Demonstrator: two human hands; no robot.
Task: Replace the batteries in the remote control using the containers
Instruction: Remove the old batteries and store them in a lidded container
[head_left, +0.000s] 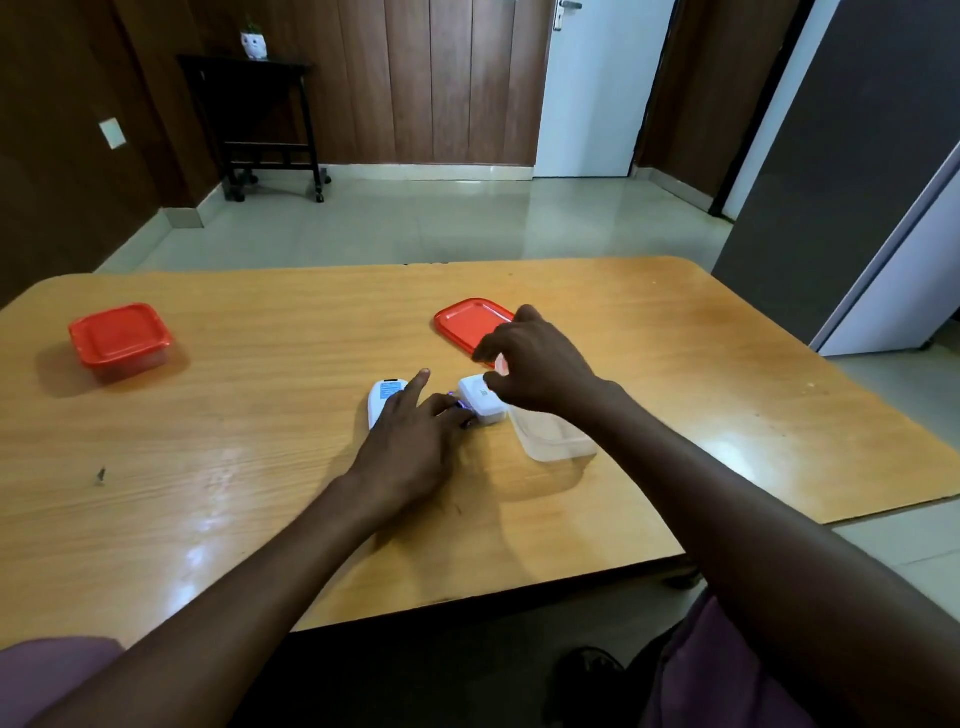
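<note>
- Wooden counter (260, 493), glossy top.
- Closed red-lidded container (120, 340), far left.
- Loose red lid (467, 322), centre.
- White remote (383, 397), battery cover (480, 400) and open clear container (550, 441) below the lid.

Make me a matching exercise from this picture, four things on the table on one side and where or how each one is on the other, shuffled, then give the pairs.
Things:
1. closed container
2. loose red lid
3. clear container
4. remote control

States:
A. under the left hand
B. open, no lid, below the right arm
C. far left of the table, lid on
D. flat on the table, beyond the right hand

Pairs: 1-C, 2-D, 3-B, 4-A
</note>
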